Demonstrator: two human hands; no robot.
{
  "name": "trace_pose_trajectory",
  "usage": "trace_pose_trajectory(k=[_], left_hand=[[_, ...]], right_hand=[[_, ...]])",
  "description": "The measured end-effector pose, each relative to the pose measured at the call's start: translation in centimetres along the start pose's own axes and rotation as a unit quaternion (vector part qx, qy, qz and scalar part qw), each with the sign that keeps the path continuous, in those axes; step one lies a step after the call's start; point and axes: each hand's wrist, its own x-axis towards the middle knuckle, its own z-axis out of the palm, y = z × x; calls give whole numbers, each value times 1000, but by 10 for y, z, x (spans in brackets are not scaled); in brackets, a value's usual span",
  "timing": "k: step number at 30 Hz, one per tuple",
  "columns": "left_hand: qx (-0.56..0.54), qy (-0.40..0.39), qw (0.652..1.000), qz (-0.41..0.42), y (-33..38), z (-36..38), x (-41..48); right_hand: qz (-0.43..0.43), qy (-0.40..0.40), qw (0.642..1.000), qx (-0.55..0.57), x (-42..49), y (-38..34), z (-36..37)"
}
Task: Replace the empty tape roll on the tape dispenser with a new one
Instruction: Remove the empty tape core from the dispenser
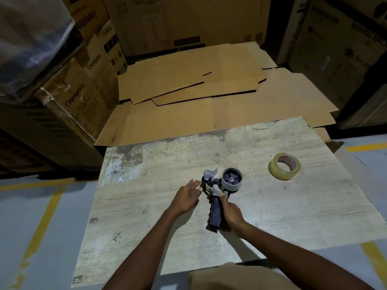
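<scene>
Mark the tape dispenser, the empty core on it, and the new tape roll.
tape dispenser (214,216): head view, on the dark handle.
empty core (231,185): head view, on its grey outer wall.
new tape roll (277,172): head view, on its clear outer wall.

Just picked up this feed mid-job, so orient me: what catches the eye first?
A tape dispenser lies on the worn board, grey hub up, the right hand gripping its handle and the left hand, fingers straight, at its front end. A clear tape roll lies flat to its right, apart. Flattened cardboard sheets spread behind the board.
</scene>
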Motion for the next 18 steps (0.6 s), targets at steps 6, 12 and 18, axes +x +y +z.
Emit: trace_pose_trajectory(k=[6,12,18], left_hand=[[47,2,999,10,-6,15,-5],[145,13,988,42,2,50,-17],[203,13,978,36,3,67,-11]], right_hand=[[-117,23,983,-138,-2,3,-23],[-220,169,937,-212,-8,22,-69],[-218,214,932,-193,-13,39,-113]])
